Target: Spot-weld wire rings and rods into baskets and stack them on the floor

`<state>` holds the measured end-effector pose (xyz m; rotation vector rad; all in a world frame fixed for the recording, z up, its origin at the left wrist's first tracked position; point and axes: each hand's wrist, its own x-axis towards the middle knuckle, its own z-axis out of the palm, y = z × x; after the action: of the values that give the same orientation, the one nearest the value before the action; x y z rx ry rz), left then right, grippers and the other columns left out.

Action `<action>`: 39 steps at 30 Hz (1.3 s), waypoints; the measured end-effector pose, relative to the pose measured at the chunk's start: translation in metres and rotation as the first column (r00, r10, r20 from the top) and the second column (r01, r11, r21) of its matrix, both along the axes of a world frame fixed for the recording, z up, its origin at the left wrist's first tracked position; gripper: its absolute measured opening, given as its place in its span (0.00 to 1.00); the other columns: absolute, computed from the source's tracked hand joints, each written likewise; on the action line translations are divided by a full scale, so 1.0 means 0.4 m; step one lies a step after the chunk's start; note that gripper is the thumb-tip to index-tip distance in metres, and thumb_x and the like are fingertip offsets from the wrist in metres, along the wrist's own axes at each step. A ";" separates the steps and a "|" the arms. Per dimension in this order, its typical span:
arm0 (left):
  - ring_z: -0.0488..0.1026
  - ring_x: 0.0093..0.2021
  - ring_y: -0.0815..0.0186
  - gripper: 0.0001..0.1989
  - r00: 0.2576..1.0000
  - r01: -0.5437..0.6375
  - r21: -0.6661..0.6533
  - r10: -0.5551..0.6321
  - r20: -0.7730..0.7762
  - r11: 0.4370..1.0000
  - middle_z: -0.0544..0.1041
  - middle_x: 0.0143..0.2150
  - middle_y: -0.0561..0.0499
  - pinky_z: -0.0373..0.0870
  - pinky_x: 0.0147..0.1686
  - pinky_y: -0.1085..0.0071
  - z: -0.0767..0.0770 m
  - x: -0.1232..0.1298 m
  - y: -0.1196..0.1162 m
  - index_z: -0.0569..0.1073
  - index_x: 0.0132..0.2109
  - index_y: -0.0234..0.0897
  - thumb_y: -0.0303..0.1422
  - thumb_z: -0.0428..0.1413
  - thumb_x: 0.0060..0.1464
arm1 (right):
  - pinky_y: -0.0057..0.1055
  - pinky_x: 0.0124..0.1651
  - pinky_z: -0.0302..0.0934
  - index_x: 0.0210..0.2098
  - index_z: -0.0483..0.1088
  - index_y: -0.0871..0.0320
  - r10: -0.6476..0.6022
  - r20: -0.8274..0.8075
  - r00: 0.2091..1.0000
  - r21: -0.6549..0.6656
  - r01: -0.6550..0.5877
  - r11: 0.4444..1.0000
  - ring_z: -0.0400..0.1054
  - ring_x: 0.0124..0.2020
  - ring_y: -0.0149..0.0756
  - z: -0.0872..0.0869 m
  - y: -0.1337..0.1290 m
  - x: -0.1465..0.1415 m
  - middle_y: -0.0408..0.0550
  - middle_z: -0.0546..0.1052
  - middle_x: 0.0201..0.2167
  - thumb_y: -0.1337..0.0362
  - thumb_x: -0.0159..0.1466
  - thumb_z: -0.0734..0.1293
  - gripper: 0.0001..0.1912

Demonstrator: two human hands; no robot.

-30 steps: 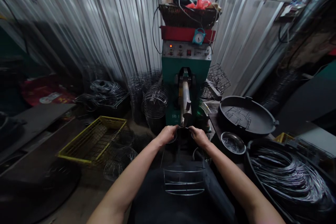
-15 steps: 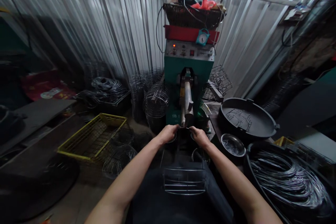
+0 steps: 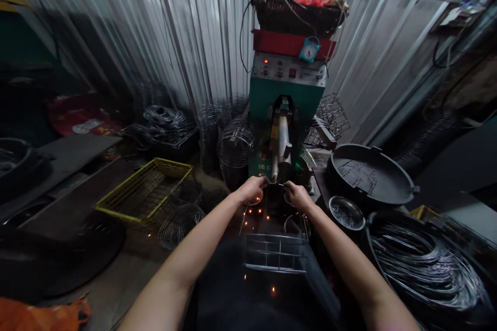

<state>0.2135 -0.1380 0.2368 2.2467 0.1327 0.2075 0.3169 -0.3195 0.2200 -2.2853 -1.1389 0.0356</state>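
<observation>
orange item (image 3: 39, 315) seen on the near side, well left of the green machine (image 3: 289, 88). yellow wire crate (image 3: 124, 184) parked left of the machine, nearer the camera. loose wire coils (image 3: 163, 116) piled left of the machine, about level with it. round wire baskets (image 3: 235, 145) stacked just beside the machine's left side. left hand (image 3: 253, 189) held right in front of the machine, fingers closed, left end of a thin metal piece (image 3: 276, 184) pinched. piece is held level at the tip of the machine's arm (image 3: 284, 137); contact can't be told. orange sparks (image 3: 260, 211) scattered in front of the machine. wire frame (image 3: 266, 253) seen nearer than the machine, over dark clothing (image 3: 233, 289); whether it's joined to the piece can't be told. right hand (image 3: 298, 196) held in front of the machine, fingers closed, piece's right end pinched. small metal bowl (image 3: 356, 214) and round black pan (image 3: 392, 176) set right of the machine, wire bits in both. black tub (image 3: 378, 264) of coiled wire (image 3: 430, 258) placed further right of the machine, nearer side.
</observation>
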 end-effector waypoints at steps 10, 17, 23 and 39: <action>0.56 0.15 0.75 0.16 0.969 0.026 -0.423 -0.126 -0.212 0.906 0.63 0.17 0.57 0.54 0.15 0.77 0.066 -0.108 -0.013 0.71 0.34 0.33 0.42 0.51 0.48 | 0.24 0.30 0.57 0.32 0.66 0.57 0.003 0.035 0.999 0.170 -0.009 0.985 0.66 0.26 0.32 0.058 -0.052 -0.112 0.45 0.72 0.25 0.59 0.62 0.55 0.12; 0.60 0.21 0.75 0.15 0.965 0.081 -0.598 -0.212 -0.152 0.797 0.65 0.22 0.55 0.58 0.19 0.78 0.136 -0.260 -0.042 0.70 0.34 0.34 0.42 0.56 0.44 | 0.27 0.39 0.59 0.36 0.68 0.57 0.085 0.074 0.994 0.286 -0.103 0.953 0.68 0.35 0.33 0.104 -0.081 -0.200 0.47 0.74 0.33 0.58 0.62 0.55 0.13; 0.62 0.22 0.75 0.16 0.970 -0.004 -0.720 -0.174 -0.172 0.694 0.67 0.24 0.54 0.60 0.22 0.77 0.075 -0.282 -0.104 0.70 0.37 0.33 0.39 0.58 0.43 | 0.34 0.48 0.59 0.45 0.66 0.56 0.043 -0.023 0.999 0.373 -0.031 0.927 0.65 0.46 0.37 0.063 -0.102 -0.194 0.50 0.71 0.44 0.58 0.59 0.60 0.16; 0.69 0.28 0.73 0.18 0.963 -0.251 -0.871 0.196 -0.183 0.423 0.73 0.31 0.51 0.65 0.28 0.77 0.017 -0.259 -0.205 0.72 0.42 0.34 0.35 0.60 0.41 | 0.45 0.44 0.62 0.37 0.68 0.56 -0.693 -0.123 0.711 0.076 0.703 0.708 0.68 0.42 0.51 -0.231 -0.715 -0.244 0.58 0.74 0.39 0.50 0.50 0.57 0.22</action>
<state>0.1098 -0.2201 0.2436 1.1327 0.4663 0.1598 0.2191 -0.6055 0.1278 -2.4307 -0.1530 -0.2232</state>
